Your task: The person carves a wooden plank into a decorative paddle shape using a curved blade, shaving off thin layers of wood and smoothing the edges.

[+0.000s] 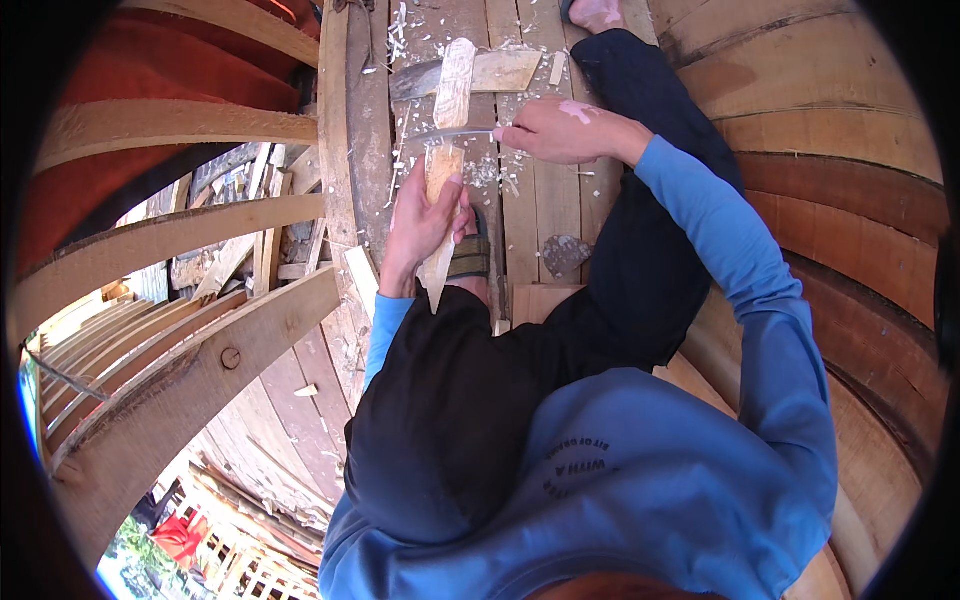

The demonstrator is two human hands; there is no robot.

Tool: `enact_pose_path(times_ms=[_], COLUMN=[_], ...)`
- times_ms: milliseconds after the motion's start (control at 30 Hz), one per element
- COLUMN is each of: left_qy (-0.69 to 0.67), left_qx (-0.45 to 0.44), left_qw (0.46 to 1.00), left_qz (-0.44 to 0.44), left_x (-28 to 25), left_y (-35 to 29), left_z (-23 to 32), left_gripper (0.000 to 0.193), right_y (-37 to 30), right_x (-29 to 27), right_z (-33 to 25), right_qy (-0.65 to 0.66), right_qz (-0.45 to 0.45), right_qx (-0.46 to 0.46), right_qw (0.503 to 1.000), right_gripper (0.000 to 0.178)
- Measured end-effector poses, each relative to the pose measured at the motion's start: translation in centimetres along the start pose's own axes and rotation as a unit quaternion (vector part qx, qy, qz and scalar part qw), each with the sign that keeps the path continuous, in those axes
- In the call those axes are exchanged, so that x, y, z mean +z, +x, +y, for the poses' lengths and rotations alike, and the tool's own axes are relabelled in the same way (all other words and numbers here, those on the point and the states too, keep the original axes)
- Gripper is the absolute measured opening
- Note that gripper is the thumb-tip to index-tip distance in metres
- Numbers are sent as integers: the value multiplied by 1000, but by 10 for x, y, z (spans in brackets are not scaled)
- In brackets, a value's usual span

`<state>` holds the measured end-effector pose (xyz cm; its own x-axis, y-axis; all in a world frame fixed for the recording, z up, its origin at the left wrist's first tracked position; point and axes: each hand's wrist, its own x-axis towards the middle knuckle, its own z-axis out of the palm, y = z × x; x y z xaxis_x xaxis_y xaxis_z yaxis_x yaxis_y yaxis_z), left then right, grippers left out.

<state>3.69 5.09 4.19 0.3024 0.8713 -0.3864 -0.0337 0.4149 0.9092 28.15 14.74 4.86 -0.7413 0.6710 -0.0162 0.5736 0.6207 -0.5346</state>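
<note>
My left hand (427, 215) is wrapped round a pale piece of wood (455, 85), whose near end narrows to a point beside my knee. The wood's far end lies over a short board (505, 72) on the planks. Closed at the right of the wood, my right hand (565, 130) grips a knife; its handle is hidden inside the fist. The thin, slightly curved knife blade (450, 132) reaches leftward across the wood, just beyond my left fingers. Whether its edge bites into the wood, I cannot tell.
Wood shavings (485, 170) litter the plank floor (515, 215). A flat grey patch or stone (565, 255) lies right of my sandal (468, 258). Curved wooden ribs (180, 230) stand at left, with gaps between them. A planked wall (850, 190) rises on the right.
</note>
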Motion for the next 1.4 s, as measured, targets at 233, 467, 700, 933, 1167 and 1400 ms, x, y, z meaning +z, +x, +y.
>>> enact_pose_path(times_ms=[233,467,700,933,1167,1400], left_qy=[-30,-54,-27,-51,-88,-301], left_qx=[-1,12,22,25,51,56], left_qw=[999,998,999,996,988,951], left_qz=[12,7,6,62,117,-56], left_x=[0,2,-3,-14,-8,-12], left_y=[0,-5,-2,-1,-1,11], left_z=[10,15,6,-1,10,-5], left_gripper=[18,21,21,23,32,33], right_y=[10,21,20,-7,-25,-19], right_x=[-10,-16,-43,-23,3,55], right_z=[8,10,-17,-35,-39,-66], right_qy=[25,43,94,458,550,619], right_qz=[-63,27,30,-24,143,197], right_qx=[153,170,244,244,302,253], right_qw=[986,984,965,855,765,717], right_gripper=[64,61,64,48,30,30])
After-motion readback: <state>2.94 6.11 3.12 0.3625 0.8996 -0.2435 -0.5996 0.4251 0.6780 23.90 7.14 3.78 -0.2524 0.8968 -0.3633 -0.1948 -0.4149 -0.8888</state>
